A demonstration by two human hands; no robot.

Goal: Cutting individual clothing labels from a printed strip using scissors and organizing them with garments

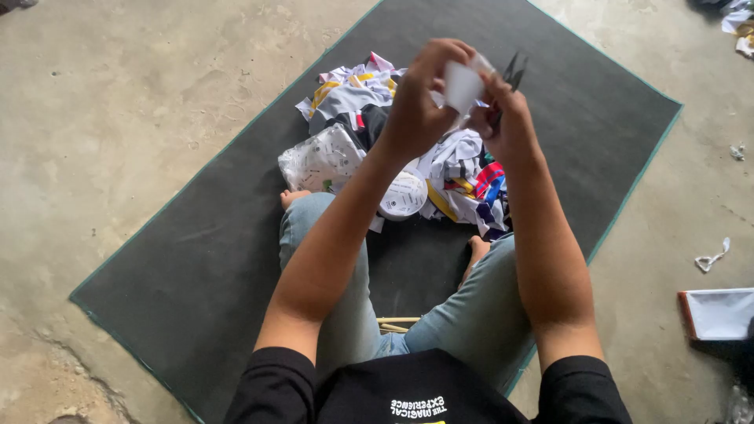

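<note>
I sit cross-legged on a dark grey mat [196,259]. My left hand [420,98] is raised and pinches a small white piece of fabric or paper [462,85]. My right hand [510,118] is beside it and grips small dark scissors [514,71], whose tips stick up just right of the white piece. Under both hands lies a pile of colourful cloth scraps [463,177]. A round white tape roll [404,195] and a white printed plastic bag [322,161] lie by my left knee.
Bare concrete floor [118,102] surrounds the mat. A white box with a red edge [719,312] sits on the floor at right, with a white scrap [712,257] near it. More cloth bits [742,23] lie at the top right corner. Pale sticks [397,323] rest between my legs.
</note>
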